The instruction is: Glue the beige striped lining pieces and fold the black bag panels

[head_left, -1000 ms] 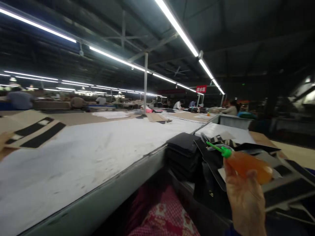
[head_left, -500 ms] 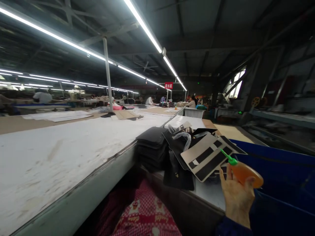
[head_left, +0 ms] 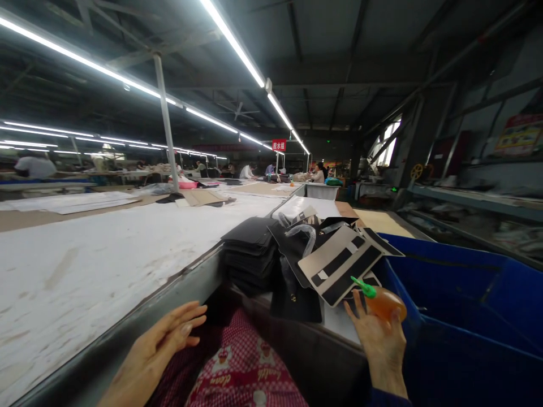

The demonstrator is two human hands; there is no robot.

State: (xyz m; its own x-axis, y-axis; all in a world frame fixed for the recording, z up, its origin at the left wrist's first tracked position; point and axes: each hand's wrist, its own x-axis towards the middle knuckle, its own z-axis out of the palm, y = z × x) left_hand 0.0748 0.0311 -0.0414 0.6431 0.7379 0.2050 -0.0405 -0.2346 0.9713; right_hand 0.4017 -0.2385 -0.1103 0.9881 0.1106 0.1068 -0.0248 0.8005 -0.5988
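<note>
Under strip lights (head_left: 233, 42), a white tabletop (head_left: 139, 249) stretches back. The right hand (head_left: 384, 342), half curled, holds an orange bottle (head_left: 387, 304) by its body, green spout (head_left: 365, 289) leftward. The left hand (head_left: 163, 339) is loosely open, empty. Beyond lie a striped board (head_left: 340, 265) and stacked black pieces (head_left: 248, 251); a blue bin (head_left: 458, 271) stands right.

Left hand (head_left: 163, 336) newly in view (fingers loosely bent), more of the blue bin (head_left: 462, 274) showing
</note>
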